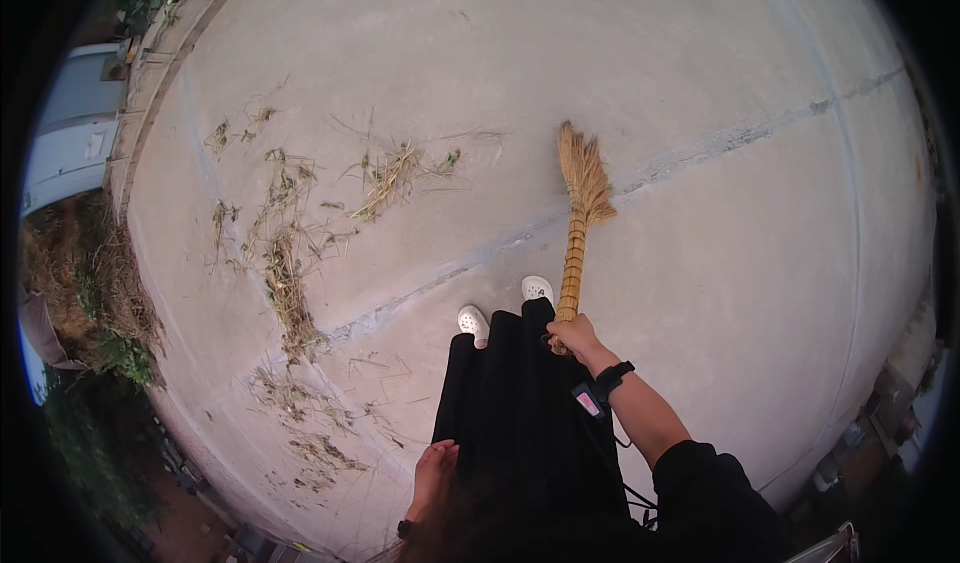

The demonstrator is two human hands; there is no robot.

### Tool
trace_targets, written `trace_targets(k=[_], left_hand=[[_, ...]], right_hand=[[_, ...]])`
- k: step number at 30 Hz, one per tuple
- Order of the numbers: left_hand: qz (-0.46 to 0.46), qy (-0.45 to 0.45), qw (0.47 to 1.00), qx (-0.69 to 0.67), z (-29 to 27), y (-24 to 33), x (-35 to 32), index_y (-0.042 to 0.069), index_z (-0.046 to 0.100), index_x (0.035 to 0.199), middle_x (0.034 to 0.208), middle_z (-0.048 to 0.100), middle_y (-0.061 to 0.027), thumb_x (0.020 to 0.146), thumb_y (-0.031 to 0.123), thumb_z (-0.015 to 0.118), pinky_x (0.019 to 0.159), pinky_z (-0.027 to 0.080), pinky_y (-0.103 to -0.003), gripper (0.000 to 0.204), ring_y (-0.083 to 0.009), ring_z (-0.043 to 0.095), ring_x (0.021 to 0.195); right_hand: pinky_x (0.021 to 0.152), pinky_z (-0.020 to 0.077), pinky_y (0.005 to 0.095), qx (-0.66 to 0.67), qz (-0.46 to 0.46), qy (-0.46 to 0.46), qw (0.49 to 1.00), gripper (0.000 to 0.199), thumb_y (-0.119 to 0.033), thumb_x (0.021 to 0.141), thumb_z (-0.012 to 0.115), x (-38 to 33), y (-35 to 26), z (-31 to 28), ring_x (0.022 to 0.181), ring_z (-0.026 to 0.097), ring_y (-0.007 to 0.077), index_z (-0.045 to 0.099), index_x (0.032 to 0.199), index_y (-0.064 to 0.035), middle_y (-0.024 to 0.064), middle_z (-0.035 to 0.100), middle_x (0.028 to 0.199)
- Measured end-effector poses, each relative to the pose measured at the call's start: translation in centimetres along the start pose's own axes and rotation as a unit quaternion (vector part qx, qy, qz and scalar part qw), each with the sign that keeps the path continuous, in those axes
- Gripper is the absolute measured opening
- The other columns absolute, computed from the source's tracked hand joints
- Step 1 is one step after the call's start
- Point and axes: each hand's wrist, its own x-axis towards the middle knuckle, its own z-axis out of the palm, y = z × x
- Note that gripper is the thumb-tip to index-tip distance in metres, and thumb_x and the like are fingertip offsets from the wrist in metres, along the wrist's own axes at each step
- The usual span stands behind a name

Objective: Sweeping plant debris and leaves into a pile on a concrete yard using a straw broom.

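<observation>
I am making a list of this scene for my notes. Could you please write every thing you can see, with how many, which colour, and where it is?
straw broom: one, tan, on the concrete ahead, bristles pointing away, handle end in the right hand
concrete ground: one, pale grey, fills most of the view
dry grass and weed cuttings: many scattered, brown-green, on the concrete at left
shoes: two, white, just beyond the dark clothing
wrist strap: one, black, on the right wrist
left hand: one, empty, hanging beside the black clothing
right hand: one, fingers closed around the broom handle
</observation>
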Motion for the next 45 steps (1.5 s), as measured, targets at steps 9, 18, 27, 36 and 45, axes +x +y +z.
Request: trace_targets(k=[9,18,27,36,45], left_hand=[[0.026,0.001,0.989,-0.147,-3.0,2.6,-0.6,0.003,0.053,0.106,0.098,0.060,-0.0083,0.092,0.019,0.044,0.082,0.044,-0.027,0.023,-0.0156,0.056,0.090],[0.028,-0.024,0.968,-0.249,-10.7,9.6,5.5,0.001,0.053,0.106,0.098,0.060,-0.0109,0.092,0.019,0.044,0.082,0.045,-0.029,0.024,-0.0178,0.057,0.090],[-0.007,0.009,0.950,-0.311,-22.1,16.1,9.1,0.001,0.051,0.107,0.099,0.059,-0.0121,0.092,0.019,0.043,0.082,0.045,-0.030,0.025,-0.0197,0.057,0.090],[0.003,0.012,0.924,-0.383,-26.1,17.9,10.9,-0.001,0.053,0.107,0.101,0.059,-0.0092,0.092,0.019,0.043,0.084,0.044,-0.029,0.026,-0.0171,0.057,0.091],[-0.045,0.053,0.928,-0.365,-26.3,27.4,9.5,0.002,0.056,0.102,0.098,0.060,-0.0066,0.090,0.019,0.044,0.079,0.047,-0.029,0.024,-0.0170,0.057,0.087]], right_hand=[[0.049,0.0491,0.0250,0.117,0.095,-0.356,0.922,0.018,-0.006,0.072,0.063,-1.1,-6.8,17.6,0.057,0.058,0.0166,0.054,0.084,0.0035,0.0095,0.055,0.070],[0.046,0.0481,0.0273,-0.106,-0.071,-0.079,0.989,0.026,-0.004,0.067,0.064,-5.3,-10.8,16.3,0.052,0.057,0.0177,0.051,0.088,0.0052,0.0097,0.057,0.070],[0.050,0.0486,0.0337,0.055,0.046,-0.013,0.997,0.019,-0.006,0.072,0.059,5.3,-20.7,28.8,0.062,0.055,0.0203,0.046,0.086,-0.0041,0.0100,0.052,0.072],[0.052,0.0507,0.0312,-0.183,0.120,-0.258,0.941,0.022,-0.007,0.075,0.062,-2.7,-10.8,63.3,0.062,0.058,0.0186,0.049,0.091,0.0029,0.0100,0.054,0.073],[0.051,0.0478,0.0242,-0.186,0.063,-0.315,0.929,0.023,-0.009,0.071,0.064,-2.9,-22.8,61.6,0.057,0.057,0.0144,0.054,0.088,0.0034,0.0087,0.057,0.071]])
